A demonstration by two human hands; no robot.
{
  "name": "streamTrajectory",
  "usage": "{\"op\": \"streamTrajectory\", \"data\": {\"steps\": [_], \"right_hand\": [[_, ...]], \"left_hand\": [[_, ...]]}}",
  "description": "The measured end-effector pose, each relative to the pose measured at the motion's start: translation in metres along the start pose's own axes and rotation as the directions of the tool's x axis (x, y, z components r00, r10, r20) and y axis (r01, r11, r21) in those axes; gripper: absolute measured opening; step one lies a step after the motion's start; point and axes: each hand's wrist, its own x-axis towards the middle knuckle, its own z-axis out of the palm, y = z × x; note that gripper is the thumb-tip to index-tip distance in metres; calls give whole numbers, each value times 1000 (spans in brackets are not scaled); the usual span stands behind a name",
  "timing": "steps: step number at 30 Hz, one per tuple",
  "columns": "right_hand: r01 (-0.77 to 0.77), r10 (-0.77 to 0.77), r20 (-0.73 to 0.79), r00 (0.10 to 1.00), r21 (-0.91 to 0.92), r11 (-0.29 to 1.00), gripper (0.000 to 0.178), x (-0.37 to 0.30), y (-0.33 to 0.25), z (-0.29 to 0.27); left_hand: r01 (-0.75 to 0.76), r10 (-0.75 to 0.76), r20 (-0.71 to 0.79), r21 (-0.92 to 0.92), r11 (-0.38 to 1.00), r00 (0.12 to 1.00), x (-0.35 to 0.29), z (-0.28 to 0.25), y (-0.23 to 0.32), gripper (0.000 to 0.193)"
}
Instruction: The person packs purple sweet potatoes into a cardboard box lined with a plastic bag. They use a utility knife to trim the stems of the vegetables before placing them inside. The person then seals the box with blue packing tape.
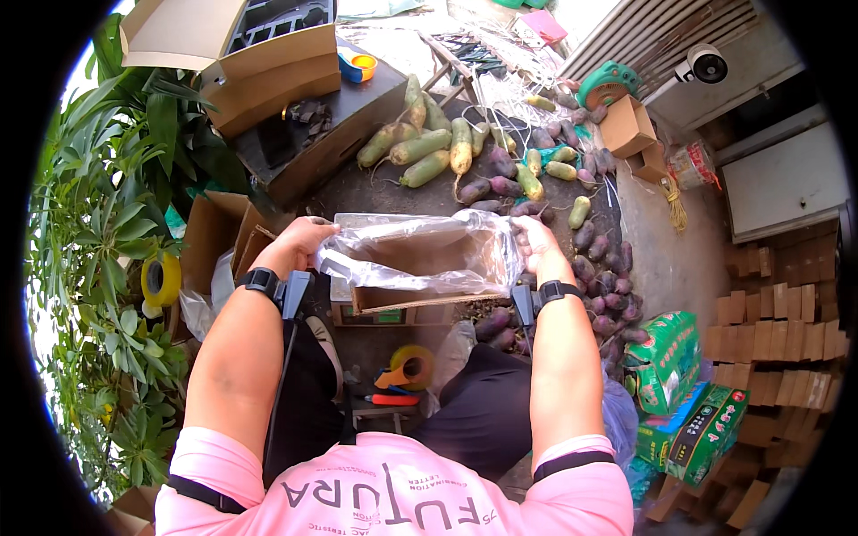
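Observation:
An open cardboard box (429,302) is held in front of me over my lap. A clear plastic liner bag (371,268) lines it, its loose edge folded out over the rim. At the left end my left hand (307,239) is closed on the liner at the box's rim. My right hand (537,243) grips the liner at the right end, its fingers partly hidden behind the plastic. Inside, bare brown cardboard shows through the opening. Beyond the box lie long green radishes (424,145), and dark purple radishes (585,237) spread to the right.
A roll of tape in an orange dispenser (411,366) and a red-handled tool (396,399) sit low between my legs. A yellow tape roll (161,279) is by the plants at left. Green packages (666,362) and stacked cardboard pieces (773,335) stand at right.

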Motion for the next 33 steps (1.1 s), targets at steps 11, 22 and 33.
{"op": "streamTrajectory", "data": {"steps": [11, 22, 33], "right_hand": [[-30, 18, -59, 998, -210, 977, 53, 16, 39, -78], [455, -498, 676, 543, -735, -503, 34, -114, 53, -34], [507, -727, 615, 304, -751, -423, 22, -80, 103, -40]], "left_hand": [[107, 328, -472, 686, 720, 818, 9, 16, -24, 62], [-542, 829, 456, 808, -233, 323, -105, 108, -45, 47], [-499, 905, 238, 866, -33, 353, -97, 80, -91, 26]]}}
